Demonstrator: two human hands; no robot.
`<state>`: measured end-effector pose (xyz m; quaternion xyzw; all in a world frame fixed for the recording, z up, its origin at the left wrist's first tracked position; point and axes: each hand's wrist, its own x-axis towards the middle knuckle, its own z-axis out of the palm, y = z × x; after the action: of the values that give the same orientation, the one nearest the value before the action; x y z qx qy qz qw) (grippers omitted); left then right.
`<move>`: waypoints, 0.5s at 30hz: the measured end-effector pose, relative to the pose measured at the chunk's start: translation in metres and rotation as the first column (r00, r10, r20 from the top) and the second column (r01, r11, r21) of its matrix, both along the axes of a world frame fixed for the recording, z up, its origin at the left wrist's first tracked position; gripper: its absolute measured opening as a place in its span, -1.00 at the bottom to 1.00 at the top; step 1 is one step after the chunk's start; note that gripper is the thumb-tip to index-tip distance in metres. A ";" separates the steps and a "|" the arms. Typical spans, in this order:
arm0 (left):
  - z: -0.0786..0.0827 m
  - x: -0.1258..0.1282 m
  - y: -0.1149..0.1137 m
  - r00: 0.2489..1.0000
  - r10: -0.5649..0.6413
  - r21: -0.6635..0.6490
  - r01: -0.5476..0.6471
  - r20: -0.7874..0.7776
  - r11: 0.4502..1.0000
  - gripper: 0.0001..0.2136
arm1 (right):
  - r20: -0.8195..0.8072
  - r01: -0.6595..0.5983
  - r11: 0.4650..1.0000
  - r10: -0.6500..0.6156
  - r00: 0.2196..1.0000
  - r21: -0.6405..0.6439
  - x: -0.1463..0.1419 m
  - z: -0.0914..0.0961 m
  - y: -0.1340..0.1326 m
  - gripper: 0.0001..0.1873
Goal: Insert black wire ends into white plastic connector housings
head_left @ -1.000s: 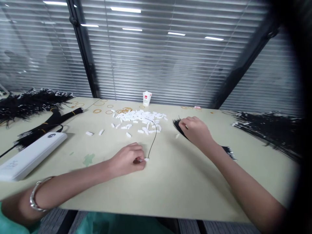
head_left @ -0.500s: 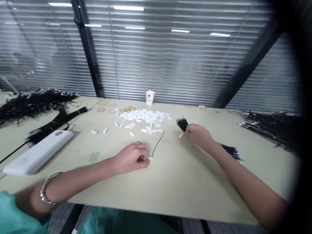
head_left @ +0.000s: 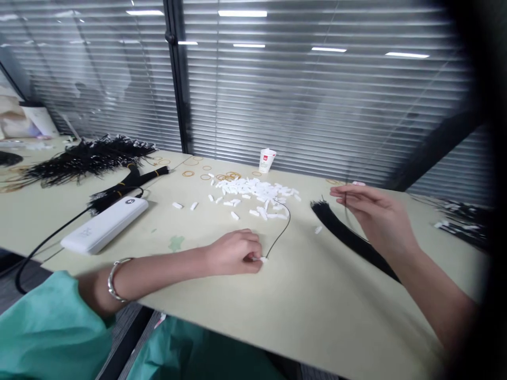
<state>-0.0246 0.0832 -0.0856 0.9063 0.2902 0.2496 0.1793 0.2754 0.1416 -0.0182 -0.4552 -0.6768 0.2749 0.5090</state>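
My left hand (head_left: 233,252) rests on the table with thumb and fingers closed on a small white plastic piece (head_left: 264,259). From that piece a thin black wire (head_left: 279,236) curves up toward a pile of similar white pieces (head_left: 253,189). My right hand (head_left: 374,214) is raised over the right side, its fingertips pinched around a single thin dark wire (head_left: 347,199), which is blurred. Below it lies a thick bundle of black wires (head_left: 348,236), partly covered by the hand and forearm. One loose white piece (head_left: 318,230) sits beside the bundle's end.
A white power bank (head_left: 105,224) with a black cable lies at left. Behind it are banded black wire bundles (head_left: 130,182) and a heap of wires (head_left: 95,158). A paper cup (head_left: 266,160) and rubber bands (head_left: 232,176) stand at the back; more wires (head_left: 463,221) lie at far right.
My right hand has come off the wire bundle and lifted, with a single wire at its fingertips. My left hand keeps its pinch. The view has swung to the left.
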 end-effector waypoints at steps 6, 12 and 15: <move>-0.001 0.000 0.000 1.000 -0.008 0.000 0.008 0.002 1.000 -0.89 | -0.295 -0.077 0.992 0.043 0.954 -0.105 -0.020 -0.012 -0.005 -0.78; 0.001 -0.001 0.000 1.000 -0.011 -0.013 0.011 0.011 1.000 -0.88 | -0.169 -0.151 0.963 0.114 0.979 -0.221 -0.060 -0.023 -0.035 -0.79; 0.001 -0.001 0.000 1.000 -0.017 -0.021 0.018 0.011 1.000 -0.88 | -0.001 -0.216 0.934 0.225 0.974 -0.286 -0.077 -0.023 -0.053 -0.75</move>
<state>-0.0254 0.0832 -0.0842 0.9056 0.2839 0.2497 0.1923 0.1985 0.0890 -0.0410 -0.4492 -0.6852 0.4171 0.3935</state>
